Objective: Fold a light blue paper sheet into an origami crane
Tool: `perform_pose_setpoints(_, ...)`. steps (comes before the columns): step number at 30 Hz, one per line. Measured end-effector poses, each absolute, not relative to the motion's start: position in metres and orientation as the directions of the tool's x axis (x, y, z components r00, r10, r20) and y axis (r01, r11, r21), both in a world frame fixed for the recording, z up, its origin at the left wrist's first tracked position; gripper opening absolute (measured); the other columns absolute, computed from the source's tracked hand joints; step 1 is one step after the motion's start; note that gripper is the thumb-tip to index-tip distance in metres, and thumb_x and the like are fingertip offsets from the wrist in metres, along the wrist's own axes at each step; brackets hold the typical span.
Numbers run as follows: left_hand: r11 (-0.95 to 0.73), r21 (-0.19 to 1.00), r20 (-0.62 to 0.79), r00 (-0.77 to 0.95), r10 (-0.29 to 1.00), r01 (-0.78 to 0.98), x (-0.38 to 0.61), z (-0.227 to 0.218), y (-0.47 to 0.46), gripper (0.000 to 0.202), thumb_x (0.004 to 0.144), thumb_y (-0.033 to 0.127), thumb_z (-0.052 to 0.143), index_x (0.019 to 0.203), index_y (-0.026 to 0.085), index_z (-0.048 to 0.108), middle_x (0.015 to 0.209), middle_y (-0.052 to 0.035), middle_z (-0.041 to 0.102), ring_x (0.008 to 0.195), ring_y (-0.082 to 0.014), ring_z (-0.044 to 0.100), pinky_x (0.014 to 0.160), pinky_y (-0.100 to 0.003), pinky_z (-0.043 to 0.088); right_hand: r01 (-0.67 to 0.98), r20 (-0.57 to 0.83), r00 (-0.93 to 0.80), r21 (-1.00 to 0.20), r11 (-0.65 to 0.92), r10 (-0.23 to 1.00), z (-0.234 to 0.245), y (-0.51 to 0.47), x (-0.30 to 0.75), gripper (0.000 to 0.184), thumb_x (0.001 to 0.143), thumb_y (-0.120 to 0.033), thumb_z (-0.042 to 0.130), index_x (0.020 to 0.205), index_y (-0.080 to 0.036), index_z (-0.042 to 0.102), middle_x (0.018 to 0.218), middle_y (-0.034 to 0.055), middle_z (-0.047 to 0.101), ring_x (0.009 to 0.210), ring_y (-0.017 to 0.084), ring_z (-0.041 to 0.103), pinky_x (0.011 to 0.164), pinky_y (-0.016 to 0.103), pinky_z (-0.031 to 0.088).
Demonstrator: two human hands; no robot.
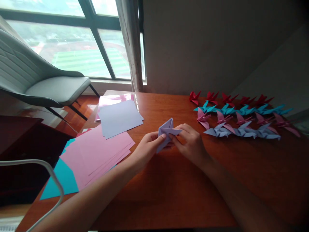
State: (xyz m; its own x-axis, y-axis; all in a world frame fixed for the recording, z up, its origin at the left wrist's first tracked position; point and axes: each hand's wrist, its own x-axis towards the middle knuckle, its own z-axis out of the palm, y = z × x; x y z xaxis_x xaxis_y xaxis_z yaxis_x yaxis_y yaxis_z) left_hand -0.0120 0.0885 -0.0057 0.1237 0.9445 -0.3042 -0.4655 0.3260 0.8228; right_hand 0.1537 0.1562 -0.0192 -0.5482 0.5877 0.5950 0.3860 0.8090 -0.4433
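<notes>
A partly folded lavender paper piece (167,131) is held just above the wooden table (169,187) at its middle. My left hand (147,149) pinches its lower left side with thumb and fingers closed. My right hand (190,143) grips its right side, fingers curled on the paper. Both forearms reach in from the bottom edge.
Rows of finished paper cranes lie at the right: red (229,98), teal (241,109), pink (241,119), lavender (243,132). Flat sheets lie at the left: lavender (119,117), pink (98,153), teal (61,182). A grey chair (43,85) stands by the window.
</notes>
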Motion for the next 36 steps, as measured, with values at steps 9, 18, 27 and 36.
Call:
perform_pose_setpoints(9,0.322,0.865,-0.292,0.136,0.947,-0.385,-0.005,-0.007,0.086,0.033,0.076,0.039,0.079,0.092,0.011,0.076,0.084,-0.0083,0.075,0.079,-0.0199,0.071,0.081,-0.032,0.057,0.442,0.612,-0.516,-0.410,0.798,0.600,-0.022,0.149,0.151,0.015,0.091,-0.025,0.061,0.104,-0.021,0.067,0.089,0.0066,0.071,0.084,0.023,0.064,0.077,0.038,0.052)
perform_pose_setpoints(18,0.354,0.847,-0.321,0.150,0.935,-0.395,-0.002,-0.005,0.084,0.034,0.074,0.039,0.080,0.093,0.011,0.076,0.088,-0.0083,0.076,0.082,-0.0204,0.071,0.080,-0.031,0.057,0.468,0.640,-0.542,-0.308,0.828,0.545,-0.020,0.147,0.151,0.018,0.094,-0.024,0.058,0.110,-0.020,0.065,0.095,0.0081,0.072,0.088,0.024,0.064,0.080,0.038,0.051)
perform_pose_setpoints(27,0.306,0.839,-0.317,0.053,0.947,-0.451,-0.011,-0.008,0.089,0.026,0.080,0.031,0.075,0.098,0.013,0.076,0.098,-0.0099,0.077,0.090,-0.0216,0.071,0.084,-0.031,0.056,0.456,0.618,-0.586,-0.284,0.844,0.524,-0.023,0.153,0.154,0.020,0.096,-0.020,0.053,0.112,-0.022,0.065,0.095,0.0080,0.070,0.087,0.023,0.063,0.079,0.036,0.051)
perform_pose_setpoints(36,0.331,0.770,-0.369,0.042,0.928,-0.545,-0.012,-0.005,0.090,0.016,0.081,0.025,0.067,0.086,0.012,0.074,0.087,-0.0088,0.076,0.084,-0.0230,0.072,0.078,-0.032,0.057,0.430,0.589,-0.630,-0.277,0.859,0.505,-0.019,0.149,0.154,0.022,0.094,-0.016,0.054,0.113,-0.021,0.065,0.097,0.0082,0.071,0.090,0.024,0.061,0.080,0.037,0.051)
